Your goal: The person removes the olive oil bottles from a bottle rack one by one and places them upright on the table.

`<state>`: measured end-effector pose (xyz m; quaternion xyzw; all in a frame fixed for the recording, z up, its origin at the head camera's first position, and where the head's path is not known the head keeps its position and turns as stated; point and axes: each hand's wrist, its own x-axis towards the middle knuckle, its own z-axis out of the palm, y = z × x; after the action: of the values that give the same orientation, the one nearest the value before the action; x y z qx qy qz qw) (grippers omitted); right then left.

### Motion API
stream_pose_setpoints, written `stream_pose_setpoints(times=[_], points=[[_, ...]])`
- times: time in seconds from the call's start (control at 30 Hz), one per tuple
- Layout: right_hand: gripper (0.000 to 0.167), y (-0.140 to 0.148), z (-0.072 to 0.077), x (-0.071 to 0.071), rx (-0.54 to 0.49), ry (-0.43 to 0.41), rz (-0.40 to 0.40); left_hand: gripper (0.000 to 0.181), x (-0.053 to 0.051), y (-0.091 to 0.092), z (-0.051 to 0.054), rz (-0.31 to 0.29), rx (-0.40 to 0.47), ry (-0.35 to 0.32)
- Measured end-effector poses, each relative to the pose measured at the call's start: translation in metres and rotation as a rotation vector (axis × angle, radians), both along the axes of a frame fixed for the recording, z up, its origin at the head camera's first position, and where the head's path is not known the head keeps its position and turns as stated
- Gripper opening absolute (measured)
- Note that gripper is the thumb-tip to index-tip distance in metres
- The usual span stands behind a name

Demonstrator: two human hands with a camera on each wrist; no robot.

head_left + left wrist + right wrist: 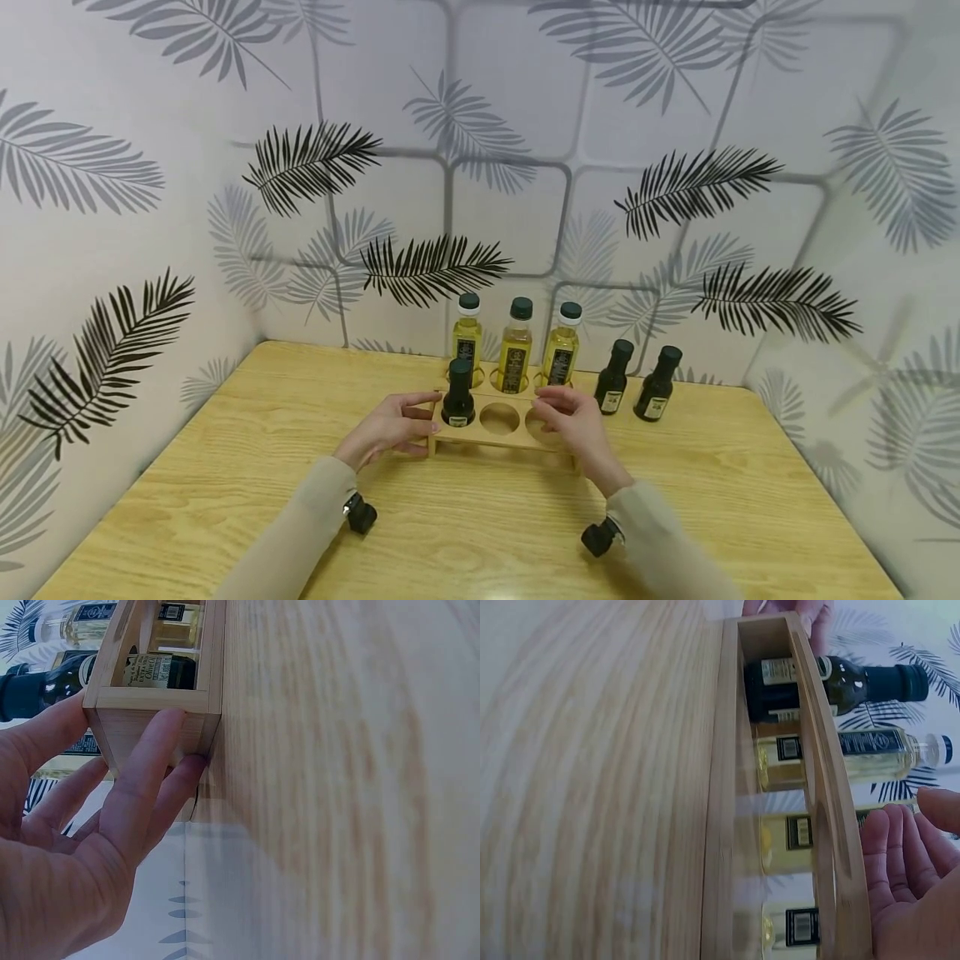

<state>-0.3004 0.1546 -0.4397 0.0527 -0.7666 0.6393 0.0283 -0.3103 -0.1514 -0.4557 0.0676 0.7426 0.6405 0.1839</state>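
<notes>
A light wooden two-row bottle rack [501, 443] stands on the table. Its front left hole holds a dark bottle with a green cap [458, 396]; the front middle hole is bare. In the back row are three bottles of yellow oil [514, 358]. My left hand [388, 432] touches the rack's left end; in the left wrist view, fingertips rest against the end panel [131, 731] and the thumb lies near its top edge. Over the front right hole is my right hand [576, 425], holding nothing, its fingers loosely bent near the top board [840, 825].
Two more dark bottles, one nearer [615, 379] and one farther right [657, 385], stand on the table right of the rack. Behind the wooden table [465, 533] rises a leaf-patterned wall [510, 217]. Each wrist wears a small black camera [362, 514].
</notes>
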Motion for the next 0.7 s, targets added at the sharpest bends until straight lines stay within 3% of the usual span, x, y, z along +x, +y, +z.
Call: stream_pose_setpoints(times=[0.3, 0.7], points=[[0.032, -0.025, -0.002, 0.002, 0.021, 0.040, 0.043, 0.062, 0.000, 0.000, 0.001, 0.005, 0.002, 0.000], [0.032, -0.052, -0.004, 0.003, 0.210, 0.143, 0.072, 0.062, 0.001, 0.000, 0.002, -0.002, -0.001, -0.003]])
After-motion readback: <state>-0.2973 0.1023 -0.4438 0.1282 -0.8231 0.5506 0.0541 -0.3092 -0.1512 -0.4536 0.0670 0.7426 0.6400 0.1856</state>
